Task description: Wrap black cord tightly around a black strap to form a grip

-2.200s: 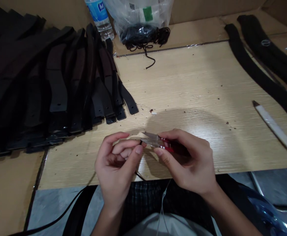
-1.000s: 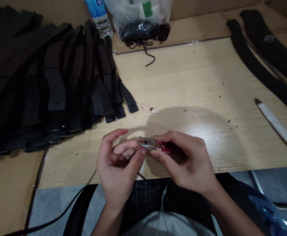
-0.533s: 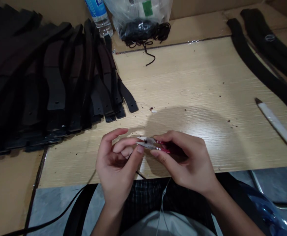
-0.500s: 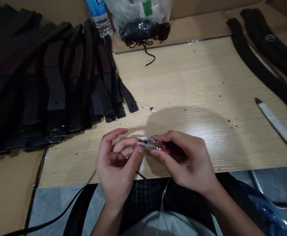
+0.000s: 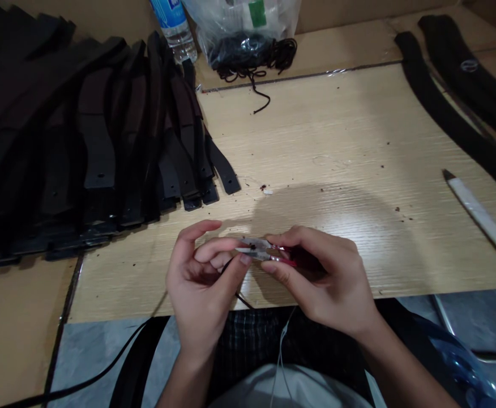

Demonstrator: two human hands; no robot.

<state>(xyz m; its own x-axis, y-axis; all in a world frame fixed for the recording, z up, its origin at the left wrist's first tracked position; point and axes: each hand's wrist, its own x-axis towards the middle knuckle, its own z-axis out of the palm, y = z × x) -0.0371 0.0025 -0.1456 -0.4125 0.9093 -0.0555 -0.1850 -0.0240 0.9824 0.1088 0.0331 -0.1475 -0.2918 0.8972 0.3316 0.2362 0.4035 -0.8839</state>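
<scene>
My right hand [image 5: 333,277] is closed around the red handles of small thread snips [image 5: 263,247], whose silver blades point left. Thumb and index finger of my left hand [image 5: 205,283] pinch together right at the blade tips. A black cord [image 5: 243,301] runs from behind the left thumb down toward my lap. Its end at the fingertips is hidden by the fingers and blades. Dark specks cling to the blades. Both hands hover over the near edge of the wooden table [image 5: 316,141].
Black curved straps with holed ends [image 5: 99,153] are heaped at left. A water bottle [image 5: 175,34] and a plastic bag [image 5: 239,22] with bundled black cord [image 5: 284,54] stand at the back. At right lie more black strips [image 5: 456,107] and a white-wrapped, dark-tipped tool [image 5: 479,212].
The snips' blades look slightly closer together. Both hands keep nearly the same place, and the whole view has shifted a little.
</scene>
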